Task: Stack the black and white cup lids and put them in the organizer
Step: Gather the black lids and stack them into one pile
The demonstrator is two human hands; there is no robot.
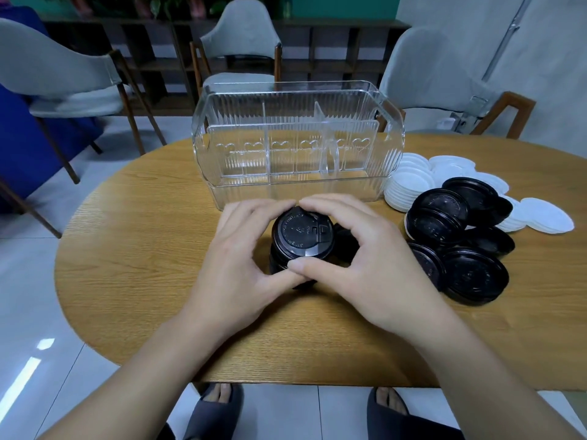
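We see a short stack of round black plastic cup lids point(301, 241) standing upright on the oval wood-grain counter point(133, 249), just in front of the clear ribbed plastic organizer point(298, 144). Top lid shows embossed lettering and a small sip tab toward the right; lower lids in the stack are mostly hidden behind our hands. Left hand point(235, 258) wraps the stack from the left, fingers point(273, 206) curled over the far rim, thumb along the near side. Right hand point(365, 249) wraps from the right, fingers curled over the far rim too, thumb lying on top of the left thumb at the near edge. Both hands grip the stack, fingertips almost meeting at the far side. Organizer has upright dividers and heart shapes on the front panel; we see no lids inside it. Loose black cup lids point(460, 242) lie in a jumbled pile to the right of the stack, some tilted on edge. White cup lids point(413, 182) sit beyond and beside them, partly nested, just right of the organizer. Grey upholstered chairs point(241, 36) stand around the counter.
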